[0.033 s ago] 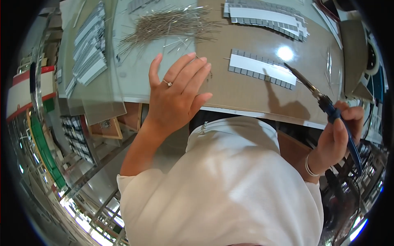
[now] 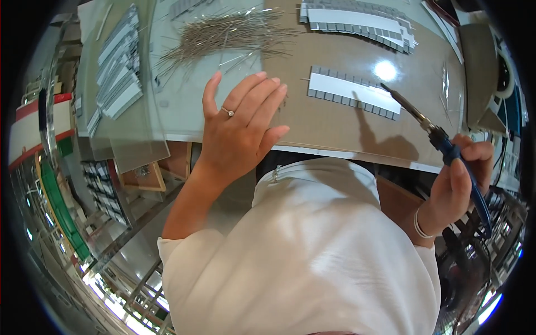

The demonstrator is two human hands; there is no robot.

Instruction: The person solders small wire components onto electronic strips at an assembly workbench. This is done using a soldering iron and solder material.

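Note:
A soldering iron [image 2: 444, 142] with a blue handle and a long metal tip is held in my right hand [image 2: 455, 178]. Its tip points to the far left and sits over the far edge of a white strip [image 2: 357, 96] edged with small grey squares, though contact cannot be made out. My left hand [image 2: 240, 120] is held palm down by the near table edge, fingers stretched out and thumb apart, with nothing visible in it. Beyond its fingertips lies a loose heap of thin metal wires [image 2: 223, 36].
A stack of similar strips [image 2: 357, 22] lies at the far right. More grey-and-white strips [image 2: 120, 67] are piled at the far left, beside a clear sheet [image 2: 137, 151] overhanging the table edge. A beige device [image 2: 483, 78] stands at the right, near several thin wires [image 2: 445, 92].
The table and its items appear shifted very slightly left in the view. Both hands keep their poses, and the soldering iron stays in my right hand.

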